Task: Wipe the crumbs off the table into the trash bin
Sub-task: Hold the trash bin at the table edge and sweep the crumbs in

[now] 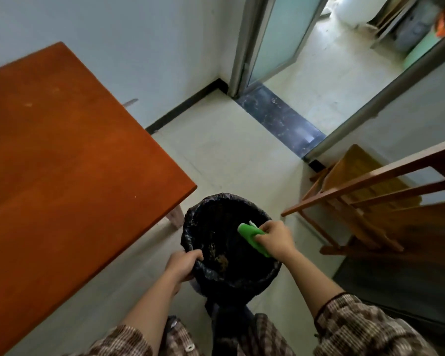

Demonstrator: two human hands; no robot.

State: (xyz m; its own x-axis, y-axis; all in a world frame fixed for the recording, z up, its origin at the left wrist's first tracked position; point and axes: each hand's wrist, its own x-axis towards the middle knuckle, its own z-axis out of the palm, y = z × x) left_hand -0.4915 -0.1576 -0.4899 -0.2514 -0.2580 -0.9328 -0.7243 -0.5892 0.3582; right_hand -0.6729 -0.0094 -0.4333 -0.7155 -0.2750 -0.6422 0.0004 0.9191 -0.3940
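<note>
A trash bin (242, 283) lined with a black bag stands on the floor just off the corner of the orange-brown wooden table (62, 163). Brownish crumbs (220, 258) lie at the bottom of the bag. My left hand (181, 264) grips the near-left rim of the bin. My right hand (276, 238) holds a folded green cloth (252, 238) over the bin's right side, with a bit of white showing at the cloth's far end. A few pale specks (28, 104) remain on the tabletop.
A wooden chair (370, 199) stands to the right of the bin. Behind it a dark mat (396, 286) lies on the floor. An open doorway with a dark threshold (280, 119) lies ahead, with a glass door (275, 39) swung open. Pale tiled floor surrounds the bin.
</note>
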